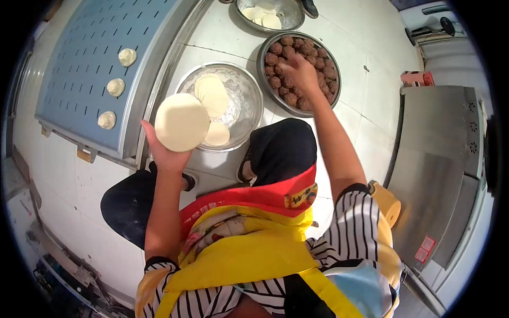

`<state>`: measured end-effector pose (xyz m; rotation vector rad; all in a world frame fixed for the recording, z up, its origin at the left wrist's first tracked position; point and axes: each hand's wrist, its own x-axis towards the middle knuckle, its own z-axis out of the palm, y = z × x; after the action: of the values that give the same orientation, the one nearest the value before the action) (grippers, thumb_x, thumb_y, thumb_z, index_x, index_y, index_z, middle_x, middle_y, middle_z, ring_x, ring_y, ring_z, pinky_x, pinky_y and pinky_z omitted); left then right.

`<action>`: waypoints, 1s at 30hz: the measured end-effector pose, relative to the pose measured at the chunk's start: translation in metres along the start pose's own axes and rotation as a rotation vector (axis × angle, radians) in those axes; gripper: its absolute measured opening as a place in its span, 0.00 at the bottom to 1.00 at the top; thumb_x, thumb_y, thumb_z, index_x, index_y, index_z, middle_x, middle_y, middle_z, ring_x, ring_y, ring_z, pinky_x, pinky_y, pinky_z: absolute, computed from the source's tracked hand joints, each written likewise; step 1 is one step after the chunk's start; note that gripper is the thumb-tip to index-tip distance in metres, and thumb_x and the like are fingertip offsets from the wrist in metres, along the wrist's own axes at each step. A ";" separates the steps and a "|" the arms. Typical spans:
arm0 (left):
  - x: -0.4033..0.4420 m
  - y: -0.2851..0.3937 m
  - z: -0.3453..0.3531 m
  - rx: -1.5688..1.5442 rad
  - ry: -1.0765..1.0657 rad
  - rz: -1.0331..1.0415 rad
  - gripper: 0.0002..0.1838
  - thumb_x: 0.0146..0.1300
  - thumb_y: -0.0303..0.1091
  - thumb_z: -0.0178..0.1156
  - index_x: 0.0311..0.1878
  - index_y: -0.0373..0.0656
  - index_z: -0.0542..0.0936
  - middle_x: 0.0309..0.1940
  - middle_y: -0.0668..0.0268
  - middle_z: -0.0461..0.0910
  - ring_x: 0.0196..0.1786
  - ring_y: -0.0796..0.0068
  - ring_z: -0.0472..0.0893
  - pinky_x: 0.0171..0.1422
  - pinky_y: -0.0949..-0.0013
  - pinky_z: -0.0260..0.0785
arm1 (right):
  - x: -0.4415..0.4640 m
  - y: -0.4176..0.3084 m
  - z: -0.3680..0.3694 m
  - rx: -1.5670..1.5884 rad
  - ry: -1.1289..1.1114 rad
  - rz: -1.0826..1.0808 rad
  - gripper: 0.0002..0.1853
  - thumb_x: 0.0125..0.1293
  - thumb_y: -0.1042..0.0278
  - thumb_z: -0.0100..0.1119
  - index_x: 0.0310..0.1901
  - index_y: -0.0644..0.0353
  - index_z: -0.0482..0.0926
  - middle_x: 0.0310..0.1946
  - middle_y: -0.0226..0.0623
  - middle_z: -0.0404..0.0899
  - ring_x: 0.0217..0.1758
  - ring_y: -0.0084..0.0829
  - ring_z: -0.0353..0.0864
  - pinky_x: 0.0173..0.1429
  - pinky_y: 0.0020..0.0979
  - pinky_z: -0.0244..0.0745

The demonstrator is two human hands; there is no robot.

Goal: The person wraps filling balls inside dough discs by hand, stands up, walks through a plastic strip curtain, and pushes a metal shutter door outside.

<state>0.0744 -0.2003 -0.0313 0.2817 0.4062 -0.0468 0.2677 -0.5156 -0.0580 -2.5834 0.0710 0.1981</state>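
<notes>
A round, flat dough wrapper (182,122) lies across my left hand (168,157). My thumb shows at its left edge, and the wrapper hides most of my other fingers. My right hand (302,73) reaches over a round metal tray (261,68) full of dark brown filling balls (290,99). Its fingers are spread and come down among the balls on the upper left side; their tips are hard to make out. Just beyond the left hand stands a metal bowl (245,114) holding several more dough wrappers (214,98).
Three shaped buns (116,87) sit in a row on a slotted blue-grey tray (79,58) at left. Another metal bowl (297,24) with wrappers stands at the top. A stainless steel appliance (429,159) is on the right, and a yellow stool-like object (386,204) is beside my right arm.
</notes>
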 end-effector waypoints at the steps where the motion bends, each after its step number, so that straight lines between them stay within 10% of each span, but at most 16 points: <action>1: 0.002 0.001 -0.007 0.003 0.049 -0.016 0.42 0.63 0.69 0.39 0.67 0.42 0.62 0.64 0.58 0.66 0.66 0.58 0.66 0.71 0.52 0.55 | 0.014 0.058 0.016 -0.103 -0.009 -0.037 0.26 0.54 0.54 0.67 0.51 0.60 0.77 0.41 0.47 0.81 0.46 0.46 0.80 0.50 0.39 0.74; 13: 0.044 -0.011 -0.040 -0.067 0.035 -0.147 0.37 0.67 0.65 0.39 0.65 0.42 0.65 0.63 0.58 0.68 0.64 0.59 0.68 0.70 0.53 0.57 | 0.051 0.167 0.071 -0.375 -0.376 0.172 0.35 0.52 0.56 0.67 0.62 0.58 0.68 0.55 0.50 0.74 0.60 0.47 0.71 0.62 0.41 0.68; 25: 0.057 -0.027 -0.040 -0.014 0.238 -0.197 0.38 0.67 0.66 0.37 0.64 0.42 0.66 0.61 0.58 0.69 0.63 0.59 0.69 0.69 0.52 0.57 | 0.049 0.195 0.075 -0.149 -0.100 0.081 0.31 0.46 0.62 0.70 0.53 0.64 0.72 0.44 0.51 0.80 0.50 0.45 0.79 0.54 0.41 0.73; 30: 0.064 -0.037 -0.045 -0.052 0.123 -0.168 0.39 0.66 0.67 0.35 0.65 0.42 0.64 0.61 0.59 0.69 0.63 0.59 0.70 0.69 0.53 0.59 | 0.012 0.042 -0.007 0.324 -0.372 -0.039 0.22 0.49 0.70 0.67 0.47 0.64 0.72 0.36 0.32 0.76 0.36 0.25 0.75 0.44 0.27 0.72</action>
<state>0.1125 -0.2228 -0.1059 0.1990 0.5516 -0.1839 0.2767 -0.5557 -0.0757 -2.1859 -0.0779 0.5973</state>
